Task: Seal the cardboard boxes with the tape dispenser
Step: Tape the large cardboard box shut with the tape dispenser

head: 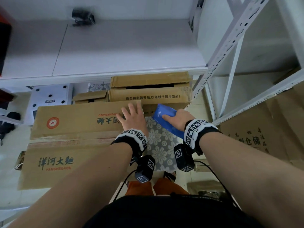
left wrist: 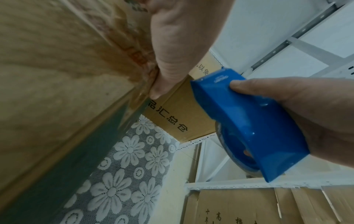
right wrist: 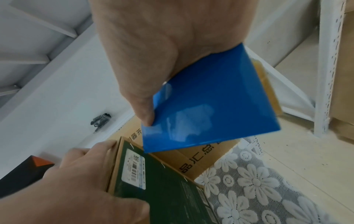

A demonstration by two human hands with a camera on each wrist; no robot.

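- Box with red lettering lies flat under the head camera, a taped seam running along its top; it sits on a lace floral cloth which shows bare at its right end
- Left hand lies on the far right corner of the box, fingers straight and spread, thumb down over the dark end face (a printed label shows there in the right wrist view)
- Dispenser, blue, hangs just to the right of that corner, over the cloth and not touching the box
- Right hand is wrapped round the dispenser, forefinger laid along its top; the left wrist view shows a fingertip through the blue roll core
- Second box stands just behind, its top flaps apart with a dark slit between them, black print along its near flap
- Small box sits to the left of the second one
- White shelf spans above the boxes, with a black object near its back
- Rack post, white and perforated, slants down on the right, with more cardboard behind it
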